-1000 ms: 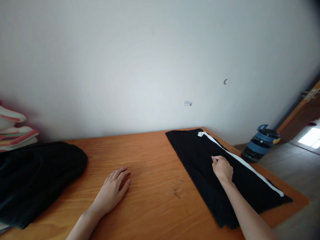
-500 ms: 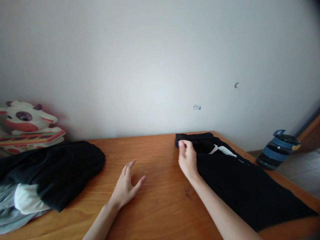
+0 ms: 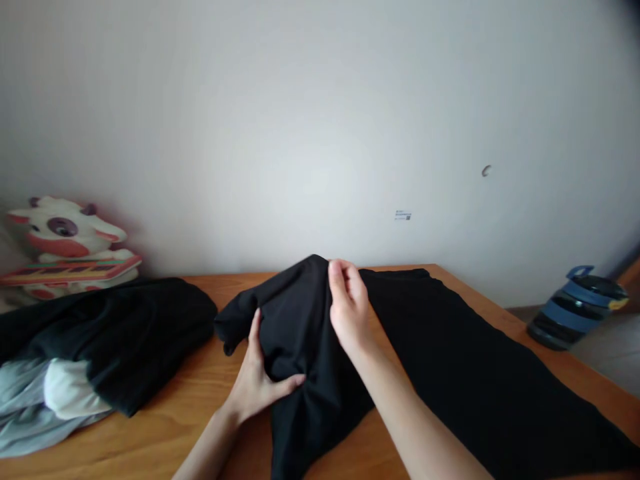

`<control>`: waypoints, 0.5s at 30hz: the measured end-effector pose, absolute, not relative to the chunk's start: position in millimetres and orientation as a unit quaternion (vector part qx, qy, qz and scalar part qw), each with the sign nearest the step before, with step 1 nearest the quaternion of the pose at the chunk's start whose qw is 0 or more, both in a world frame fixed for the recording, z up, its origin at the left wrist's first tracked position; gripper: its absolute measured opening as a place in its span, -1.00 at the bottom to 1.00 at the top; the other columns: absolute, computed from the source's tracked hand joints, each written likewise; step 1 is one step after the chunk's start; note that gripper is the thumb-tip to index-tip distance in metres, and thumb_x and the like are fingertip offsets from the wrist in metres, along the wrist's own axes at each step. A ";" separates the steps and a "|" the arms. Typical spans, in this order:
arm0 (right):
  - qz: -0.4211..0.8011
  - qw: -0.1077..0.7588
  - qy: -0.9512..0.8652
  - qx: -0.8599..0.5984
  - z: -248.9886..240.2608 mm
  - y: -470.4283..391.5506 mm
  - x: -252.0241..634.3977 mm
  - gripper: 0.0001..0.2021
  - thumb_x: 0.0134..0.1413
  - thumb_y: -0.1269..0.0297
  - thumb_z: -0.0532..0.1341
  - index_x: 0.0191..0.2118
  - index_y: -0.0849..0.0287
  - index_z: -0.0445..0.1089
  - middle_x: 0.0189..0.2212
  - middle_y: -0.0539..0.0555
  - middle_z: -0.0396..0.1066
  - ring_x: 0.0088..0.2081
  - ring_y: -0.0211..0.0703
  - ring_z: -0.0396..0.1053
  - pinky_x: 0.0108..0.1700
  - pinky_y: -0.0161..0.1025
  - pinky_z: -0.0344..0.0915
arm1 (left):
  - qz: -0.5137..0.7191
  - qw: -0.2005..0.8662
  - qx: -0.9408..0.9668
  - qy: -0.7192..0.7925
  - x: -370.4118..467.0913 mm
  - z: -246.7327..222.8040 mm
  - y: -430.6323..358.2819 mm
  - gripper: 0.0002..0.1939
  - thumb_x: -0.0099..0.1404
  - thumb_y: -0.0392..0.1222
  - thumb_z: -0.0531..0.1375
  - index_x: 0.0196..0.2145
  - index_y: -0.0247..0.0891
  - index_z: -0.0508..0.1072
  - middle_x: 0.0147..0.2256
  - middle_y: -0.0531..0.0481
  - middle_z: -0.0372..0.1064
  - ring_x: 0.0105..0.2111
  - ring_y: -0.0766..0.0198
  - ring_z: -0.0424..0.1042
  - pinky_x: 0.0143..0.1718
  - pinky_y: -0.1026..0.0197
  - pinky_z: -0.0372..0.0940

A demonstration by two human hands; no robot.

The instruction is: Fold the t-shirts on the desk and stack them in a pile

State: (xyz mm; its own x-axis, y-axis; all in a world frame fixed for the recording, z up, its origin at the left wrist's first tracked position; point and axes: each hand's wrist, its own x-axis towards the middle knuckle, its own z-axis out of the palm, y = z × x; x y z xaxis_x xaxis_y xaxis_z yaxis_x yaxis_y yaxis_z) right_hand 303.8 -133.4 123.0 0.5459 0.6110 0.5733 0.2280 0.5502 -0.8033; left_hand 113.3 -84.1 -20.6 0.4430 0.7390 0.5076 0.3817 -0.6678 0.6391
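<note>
A black garment (image 3: pixel 300 320) hangs bunched above the middle of the table, its lower end trailing down toward me. My right hand (image 3: pixel 347 300) pinches its upper edge between thumb and fingers. Lower on the left side, my left hand (image 3: pixel 263 380) has the cloth between its thumb and index finger; its other fingers are mostly hidden. To the right, more black cloth (image 3: pixel 460 360) lies flat and long on the wooden table (image 3: pixel 165 427). Whether it joins the raised garment I cannot tell.
At the left lies a heap of black clothing (image 3: pixel 150 340) with a white piece (image 3: pixel 73 390) and grey cloth (image 3: pixel 25 427). Behind it stands a toy cow with a keyboard (image 3: pixel 75 247). A dark bottle with blue bands (image 3: pixel 575 310) stands by the right edge. A white wall (image 3: pixel 300 133) backs the table.
My right hand has pulled black cloth up and leftward from the right-hand pile, and the white strip there no longer shows. My left hand, spread over bare wood before, now touches the cloth.
</note>
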 end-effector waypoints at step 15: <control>0.143 0.526 -0.421 -0.725 -68.3 -135.0 432.1 -0.52 -0.07 -0.32 0.15 -0.26 -0.02 0.38 -0.26 0.28 0.58 -0.14 0.27 0.56 -0.11 0.09 0.49 | 0.285 0.193 0.845 0.410 122.2 -5.2 -90.5 -0.49 -0.02 -0.41 0.26 -0.12 0.02 0.37 -0.15 -0.17 0.51 -0.13 -0.07 0.55 -0.09 -0.08 0.46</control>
State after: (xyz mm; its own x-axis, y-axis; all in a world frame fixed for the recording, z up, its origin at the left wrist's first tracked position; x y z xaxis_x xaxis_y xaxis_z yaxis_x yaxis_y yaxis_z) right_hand 432.1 -135.0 -68.3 0.6050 0.7605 0.2357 0.4605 -0.0928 -0.8828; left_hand 122.2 -90.5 -5.2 0.5015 0.8028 0.3225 0.5830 -0.5890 0.5596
